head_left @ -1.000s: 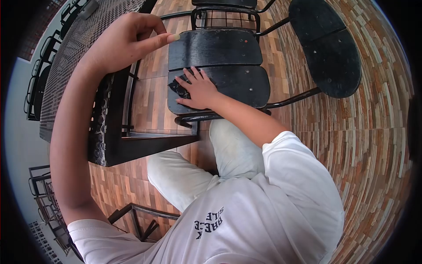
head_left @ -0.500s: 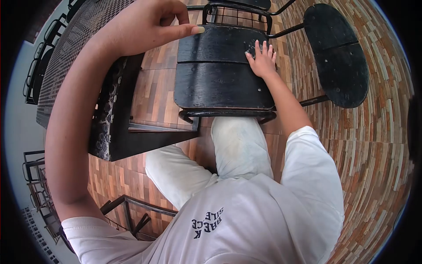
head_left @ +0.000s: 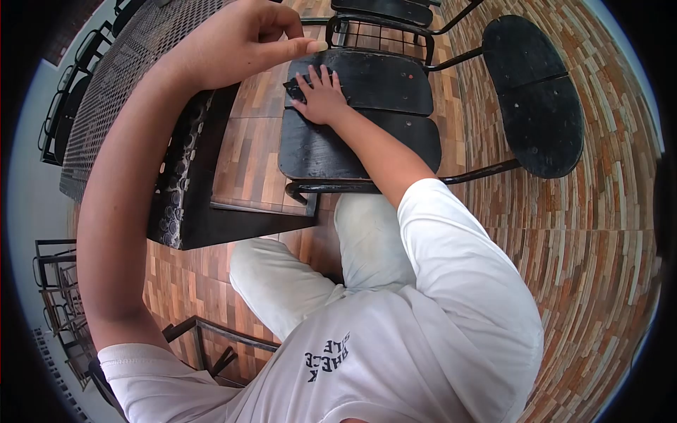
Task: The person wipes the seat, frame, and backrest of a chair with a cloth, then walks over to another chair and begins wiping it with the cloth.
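Note:
A black wooden seat (head_left: 381, 141) on a black metal frame stands in front of my knees. My right hand (head_left: 321, 97) lies flat on its far panel near the left edge, fingers spread. Under that palm is a dark, crumpled piece, apparently cloth (head_left: 290, 89), mostly hidden by the hand. My left hand (head_left: 264, 42) is raised between the mesh tabletop and the seat's far left corner. Its fingers are curled, with the thumb stretched along beside them, and no object shows in it.
To the left is a black metal mesh table (head_left: 130, 88) with a worn edge. The seat's two-panel backrest (head_left: 539, 106) stands at the right, by a stone-patterned wall (head_left: 599, 282). Another black seat (head_left: 388, 10) is beyond. A metal frame (head_left: 201, 335) lies low at the left.
My right hand has swept from the seat's near left part to its far right, then back left to the far panel. My left hand has shifted slightly right in view, still curled.

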Demonstrator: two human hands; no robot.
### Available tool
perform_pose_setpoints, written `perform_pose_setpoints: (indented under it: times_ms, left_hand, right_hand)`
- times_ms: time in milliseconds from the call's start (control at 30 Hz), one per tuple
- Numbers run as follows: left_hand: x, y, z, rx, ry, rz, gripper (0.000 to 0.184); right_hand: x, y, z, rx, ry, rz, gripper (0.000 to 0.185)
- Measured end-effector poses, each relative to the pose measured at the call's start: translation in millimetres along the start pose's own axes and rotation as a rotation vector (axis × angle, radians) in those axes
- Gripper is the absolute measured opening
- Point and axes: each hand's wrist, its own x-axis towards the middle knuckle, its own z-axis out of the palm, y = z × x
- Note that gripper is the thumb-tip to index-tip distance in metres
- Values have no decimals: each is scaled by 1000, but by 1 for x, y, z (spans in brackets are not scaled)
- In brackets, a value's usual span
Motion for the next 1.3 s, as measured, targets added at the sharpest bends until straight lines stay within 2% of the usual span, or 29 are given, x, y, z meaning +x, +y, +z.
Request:
perform_pose_setpoints:
  times_ms: [200, 467, 567, 733, 867, 967, 1100, 1300]
  left_hand:
    - [-3, -2, 1, -2, 22, 15, 37]
    - [-5, 4, 1, -10, -13, -11, 37]
    - [-4, 5, 0, 34, -24, 5, 37]
    - [-3, 8, -1, 32, -27, -12, 38]
    - [-2, 4, -1, 40, -33, 35, 39]
    - [-2, 1, 1, 30, -25, 28, 40]
    - [0, 2, -1, 42, -22, 48, 39]
    - [-4, -1, 0, 67, 41, 91, 38]
  right_hand:
    - [-103, -37, -14, 105, -73, -255, 74]
    - [-203, 25, -50, 81, -47, -53, 70]
    - [-193, 68, -49, 57, -25, 71, 69]
    - [-119, 155, -37, -74, 120, 320, 72]
    - [-49, 176, -32, -79, 116, 430, 75]
    - [-4, 156, -24, -83, 113, 495, 78]
    - [25, 93, -15, -69, 99, 372, 79]
    - [-25, -6, -2, 12, 22, -20, 74]
